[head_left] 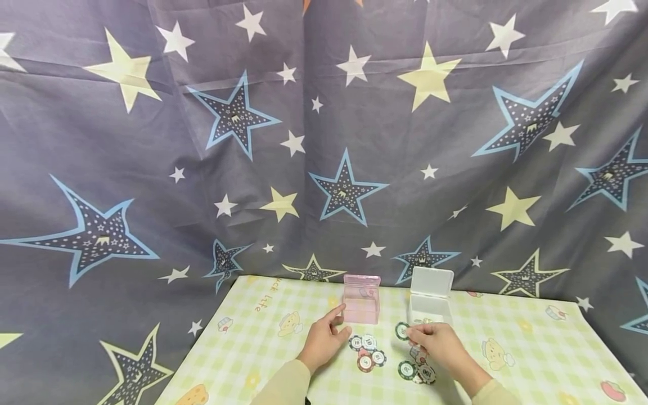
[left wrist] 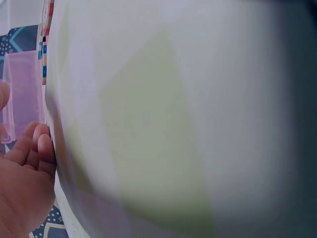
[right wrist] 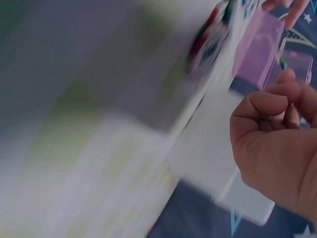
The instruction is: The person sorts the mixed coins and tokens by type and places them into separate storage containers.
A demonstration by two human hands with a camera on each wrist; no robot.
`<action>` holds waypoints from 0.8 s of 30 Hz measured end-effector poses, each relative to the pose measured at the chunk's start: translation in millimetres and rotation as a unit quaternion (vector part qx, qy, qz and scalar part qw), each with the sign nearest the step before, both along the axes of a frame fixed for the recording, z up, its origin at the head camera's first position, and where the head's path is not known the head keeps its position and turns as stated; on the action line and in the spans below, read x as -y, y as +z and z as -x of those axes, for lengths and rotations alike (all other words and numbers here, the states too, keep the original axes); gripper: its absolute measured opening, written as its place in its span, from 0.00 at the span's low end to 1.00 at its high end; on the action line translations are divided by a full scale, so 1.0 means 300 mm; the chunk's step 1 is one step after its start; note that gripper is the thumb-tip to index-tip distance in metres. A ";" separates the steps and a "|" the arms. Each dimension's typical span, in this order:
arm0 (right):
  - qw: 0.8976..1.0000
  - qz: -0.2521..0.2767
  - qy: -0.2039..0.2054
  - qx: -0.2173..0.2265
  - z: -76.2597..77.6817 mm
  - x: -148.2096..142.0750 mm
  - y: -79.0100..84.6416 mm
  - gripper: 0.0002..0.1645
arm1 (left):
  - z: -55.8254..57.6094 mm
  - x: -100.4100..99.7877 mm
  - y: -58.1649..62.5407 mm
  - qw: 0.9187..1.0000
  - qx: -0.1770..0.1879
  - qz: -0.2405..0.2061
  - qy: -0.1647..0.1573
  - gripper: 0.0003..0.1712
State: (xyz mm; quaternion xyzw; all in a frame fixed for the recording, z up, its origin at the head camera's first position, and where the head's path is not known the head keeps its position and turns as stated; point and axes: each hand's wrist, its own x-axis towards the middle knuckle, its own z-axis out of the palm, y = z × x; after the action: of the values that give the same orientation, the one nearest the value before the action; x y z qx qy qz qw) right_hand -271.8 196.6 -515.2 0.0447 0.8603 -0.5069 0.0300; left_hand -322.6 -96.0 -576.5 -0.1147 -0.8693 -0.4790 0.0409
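Note:
In the head view my right hand (head_left: pixel 441 344) pinches a dark green and white poker chip (head_left: pixel 402 331) between thumb and fingertips, above the table between two open boxes. My left hand (head_left: pixel 326 340) has its fingers loosely spread, the fingertips at the left side of a clear pink box (head_left: pixel 360 316). The pink box has its lid up. To its right stands a white box (head_left: pixel 431 281), also with its lid raised. In front of the pink box lies a group of several chips (head_left: pixel 365 363), red, blue and black-edged. Another group with a green chip (head_left: pixel 406 369) lies below my right hand, partly overlapping.
A light green checked cloth (head_left: pixel 536 332) with cartoon prints covers the table. Behind it hangs a grey curtain (head_left: pixel 324 140) with stars, close to the table's back edge. The right wrist view shows a blurred red and white chip stack (right wrist: pixel 210 49).

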 end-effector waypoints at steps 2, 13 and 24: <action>0.999 0.046 -0.014 0.013 0.028 0.048 0.002 0.16 | -0.003 0.000 -0.003 1.000 0.001 -0.003 0.000 0.38; 0.986 0.149 -0.064 0.050 0.130 0.145 -0.018 0.17 | -0.003 -0.018 -0.028 1.000 0.014 -0.010 -0.013 0.38; 0.982 0.172 -0.077 0.031 0.170 0.217 -0.014 0.17 | 0.001 0.001 -0.012 1.000 0.006 0.000 -0.004 0.38</action>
State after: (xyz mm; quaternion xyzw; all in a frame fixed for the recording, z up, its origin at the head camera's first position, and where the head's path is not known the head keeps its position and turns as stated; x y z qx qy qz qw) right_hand -322.7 131.4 -519.3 0.1211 0.7531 -0.6462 0.0248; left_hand -322.9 -96.2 -580.2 -0.1152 -0.8691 -0.4799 0.0336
